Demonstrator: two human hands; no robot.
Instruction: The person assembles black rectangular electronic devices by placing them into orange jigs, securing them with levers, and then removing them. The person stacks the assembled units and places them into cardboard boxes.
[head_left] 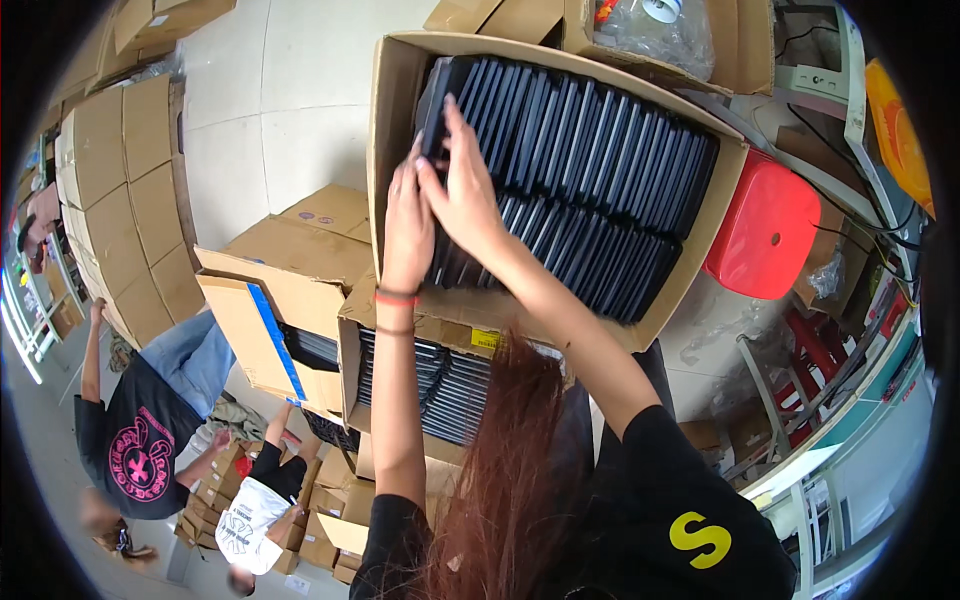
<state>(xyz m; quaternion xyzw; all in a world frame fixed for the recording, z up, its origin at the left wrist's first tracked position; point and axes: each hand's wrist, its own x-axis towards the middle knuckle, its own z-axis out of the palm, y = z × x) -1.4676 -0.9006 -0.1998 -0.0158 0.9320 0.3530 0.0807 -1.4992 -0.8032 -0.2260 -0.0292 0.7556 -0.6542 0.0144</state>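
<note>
In a large open cardboard box (560,50) stand two rows of thin black flat cases (575,125), packed on edge. Both hands are at the left end of the far row. My right hand (466,190) grips the end black flat case (437,105), its fingers along the top and its thumb lower down. Close beside it, my left hand (407,222) holds the same case from the left, near the box wall; its fingertips are partly hidden. A red band circles my left wrist.
Nearer me, another open carton (350,345) holds more dark flat cases, beside a carton with blue tape (277,340). A red stool (765,230) stands right of the large box. Stacked cartons (130,190) line the left; two people work at lower left.
</note>
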